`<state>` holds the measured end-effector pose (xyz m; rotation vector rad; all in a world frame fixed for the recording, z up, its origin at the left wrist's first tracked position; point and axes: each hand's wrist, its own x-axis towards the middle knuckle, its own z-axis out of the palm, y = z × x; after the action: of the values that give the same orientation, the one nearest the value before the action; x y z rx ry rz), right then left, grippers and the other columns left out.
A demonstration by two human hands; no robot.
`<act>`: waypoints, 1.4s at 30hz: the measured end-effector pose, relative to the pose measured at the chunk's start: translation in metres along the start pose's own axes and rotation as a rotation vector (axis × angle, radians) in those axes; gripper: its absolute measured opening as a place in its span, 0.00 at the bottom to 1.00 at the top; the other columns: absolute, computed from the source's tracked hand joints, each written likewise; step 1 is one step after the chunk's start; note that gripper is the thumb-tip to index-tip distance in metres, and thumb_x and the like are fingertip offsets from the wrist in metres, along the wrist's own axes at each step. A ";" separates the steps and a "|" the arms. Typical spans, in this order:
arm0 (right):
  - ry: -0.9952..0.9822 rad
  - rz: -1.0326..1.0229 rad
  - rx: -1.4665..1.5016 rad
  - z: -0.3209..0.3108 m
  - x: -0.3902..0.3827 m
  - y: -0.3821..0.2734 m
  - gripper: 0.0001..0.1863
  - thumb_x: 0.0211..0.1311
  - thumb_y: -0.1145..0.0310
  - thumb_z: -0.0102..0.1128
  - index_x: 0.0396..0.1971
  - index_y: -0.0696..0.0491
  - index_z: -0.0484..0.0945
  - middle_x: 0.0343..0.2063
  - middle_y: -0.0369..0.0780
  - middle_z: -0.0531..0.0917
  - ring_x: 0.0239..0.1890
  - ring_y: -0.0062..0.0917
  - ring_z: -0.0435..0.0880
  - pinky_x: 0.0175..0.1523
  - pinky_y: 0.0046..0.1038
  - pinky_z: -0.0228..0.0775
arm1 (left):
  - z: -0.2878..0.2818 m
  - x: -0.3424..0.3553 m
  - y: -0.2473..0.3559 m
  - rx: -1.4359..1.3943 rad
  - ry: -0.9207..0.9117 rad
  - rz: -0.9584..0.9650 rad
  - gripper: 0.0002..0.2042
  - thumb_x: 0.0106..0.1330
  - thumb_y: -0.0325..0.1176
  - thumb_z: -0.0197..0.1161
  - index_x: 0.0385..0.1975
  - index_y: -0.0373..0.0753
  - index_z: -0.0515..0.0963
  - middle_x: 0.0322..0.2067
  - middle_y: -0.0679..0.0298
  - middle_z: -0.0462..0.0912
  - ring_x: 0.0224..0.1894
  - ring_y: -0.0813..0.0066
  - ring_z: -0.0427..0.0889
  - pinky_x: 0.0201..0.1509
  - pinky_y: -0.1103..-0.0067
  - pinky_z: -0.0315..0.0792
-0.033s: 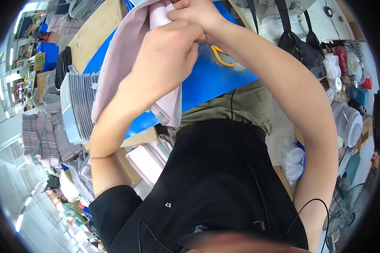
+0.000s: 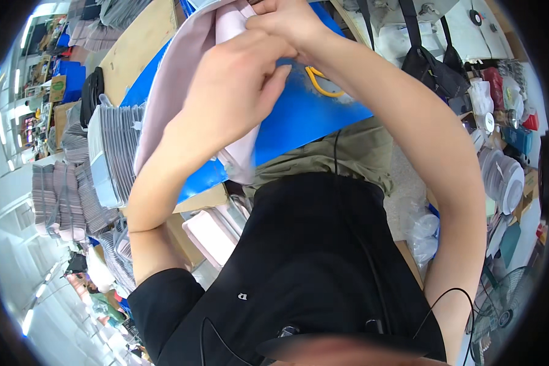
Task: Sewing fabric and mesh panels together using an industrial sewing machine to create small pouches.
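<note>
A soft pink folded panel [image 2: 171, 91] with a pale edge hangs over the table's blue surface [image 2: 302, 125], between my arms. My right hand [image 2: 282, 24] is closed at the panel's upper part, its fingertips pinching the pink material near the top of the view. Just below it, my left hand [image 2: 232, 85] lies across the panel with curled fingers that reach in under the right hand. The left thumb stands a little apart; whatever those fingers hold is hidden. Scissors with yellow handles [image 2: 323, 85] lie on the blue surface beside my right forearm.
Stacked grey-edged panels [image 2: 113, 155] stand left of the table, with more bundles [image 2: 58, 198] behind. Pale pink pieces [image 2: 210, 235] sit in a box below the table edge. On the right are a black bag [image 2: 433, 70], white spools [image 2: 503, 180] and a fan [image 2: 506, 311].
My left hand has shifted slightly left, and its thumb has come away from the fingers. The lower end of the pink panel has swung a little left and is blurred.
</note>
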<state>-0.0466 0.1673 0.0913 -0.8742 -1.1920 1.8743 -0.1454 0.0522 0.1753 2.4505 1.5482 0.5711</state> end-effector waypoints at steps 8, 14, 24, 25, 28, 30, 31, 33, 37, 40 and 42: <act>0.062 -0.111 0.009 0.005 -0.001 0.021 0.15 0.54 0.74 0.68 0.42 0.63 0.87 0.29 0.43 0.88 0.23 0.21 0.83 0.26 0.22 0.74 | -0.064 -0.006 -0.073 0.430 -0.114 -0.058 0.31 0.65 0.28 0.63 0.70 0.55 0.71 0.40 0.57 0.82 0.40 0.56 0.83 0.44 0.65 0.77; 0.132 -0.285 -0.035 0.013 -0.004 0.020 0.17 0.54 0.75 0.68 0.45 0.63 0.87 0.29 0.41 0.88 0.25 0.18 0.83 0.25 0.20 0.71 | -0.091 0.009 -0.091 0.474 -0.293 0.131 0.36 0.64 0.23 0.61 0.73 0.61 0.68 0.35 0.56 0.79 0.31 0.57 0.79 0.39 0.65 0.74; 0.069 -0.171 -0.060 0.004 -0.020 0.008 0.18 0.59 0.75 0.66 0.51 0.60 0.85 0.31 0.36 0.86 0.27 0.14 0.80 0.28 0.18 0.70 | -0.110 0.036 -0.071 0.900 -0.468 0.399 0.31 0.65 0.24 0.63 0.68 0.60 0.75 0.37 0.58 0.82 0.32 0.64 0.85 0.39 0.72 0.81; 0.102 -0.176 -0.036 0.007 -0.019 0.008 0.19 0.61 0.74 0.67 0.53 0.58 0.85 0.30 0.33 0.84 0.26 0.11 0.77 0.26 0.15 0.64 | -0.111 0.037 -0.067 0.931 -0.508 0.363 0.30 0.64 0.24 0.64 0.67 0.58 0.77 0.39 0.58 0.83 0.33 0.64 0.86 0.40 0.73 0.81; 0.116 -0.137 -0.007 0.011 -0.018 0.009 0.20 0.62 0.74 0.66 0.55 0.57 0.84 0.30 0.33 0.84 0.25 0.10 0.75 0.26 0.15 0.64 | -0.108 0.040 -0.061 0.942 -0.513 0.380 0.28 0.62 0.24 0.67 0.64 0.55 0.80 0.41 0.57 0.84 0.34 0.64 0.87 0.42 0.75 0.82; 0.093 -0.149 -0.048 0.006 -0.023 0.006 0.20 0.62 0.74 0.65 0.55 0.57 0.84 0.30 0.33 0.84 0.25 0.10 0.75 0.26 0.15 0.64 | -0.107 0.040 -0.058 0.927 -0.480 0.421 0.28 0.60 0.24 0.68 0.62 0.53 0.81 0.41 0.57 0.84 0.35 0.63 0.87 0.43 0.75 0.82; 0.070 -0.172 -0.085 0.003 -0.027 0.005 0.20 0.63 0.74 0.65 0.56 0.57 0.84 0.30 0.33 0.84 0.24 0.10 0.75 0.26 0.15 0.65 | -0.108 0.039 -0.056 0.957 -0.497 0.406 0.28 0.59 0.24 0.70 0.62 0.53 0.82 0.42 0.56 0.85 0.36 0.63 0.88 0.43 0.75 0.83; 0.043 -0.129 -0.129 -0.003 -0.034 0.001 0.21 0.63 0.74 0.64 0.57 0.57 0.83 0.30 0.33 0.84 0.25 0.10 0.75 0.27 0.15 0.65 | -0.107 0.039 -0.055 0.987 -0.514 0.389 0.28 0.58 0.24 0.71 0.61 0.53 0.82 0.42 0.56 0.85 0.37 0.63 0.89 0.44 0.76 0.83; 0.050 -0.086 -0.189 -0.006 -0.045 -0.002 0.23 0.62 0.75 0.63 0.58 0.57 0.82 0.31 0.33 0.84 0.26 0.10 0.74 0.27 0.15 0.66 | -0.106 0.042 -0.054 0.969 -0.473 0.405 0.26 0.58 0.25 0.71 0.59 0.50 0.84 0.42 0.54 0.86 0.36 0.62 0.89 0.42 0.76 0.83; 0.033 -0.086 -0.058 -0.004 -0.044 -0.001 0.22 0.62 0.76 0.63 0.58 0.59 0.82 0.31 0.34 0.84 0.26 0.10 0.74 0.27 0.14 0.66 | -0.107 0.046 -0.052 0.919 -0.461 0.426 0.25 0.58 0.25 0.70 0.58 0.48 0.84 0.41 0.54 0.86 0.35 0.62 0.89 0.41 0.75 0.82; 0.023 -0.057 -0.048 -0.004 -0.042 0.000 0.22 0.62 0.76 0.63 0.58 0.59 0.82 0.31 0.34 0.84 0.26 0.10 0.74 0.27 0.14 0.65 | -0.108 0.048 -0.048 0.890 -0.446 0.440 0.24 0.58 0.25 0.69 0.57 0.47 0.85 0.40 0.54 0.85 0.34 0.62 0.88 0.40 0.74 0.82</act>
<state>-0.0224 0.1332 0.0963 -0.8761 -1.2393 1.7922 -0.2115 0.1112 0.2674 3.2395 1.2119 -0.7657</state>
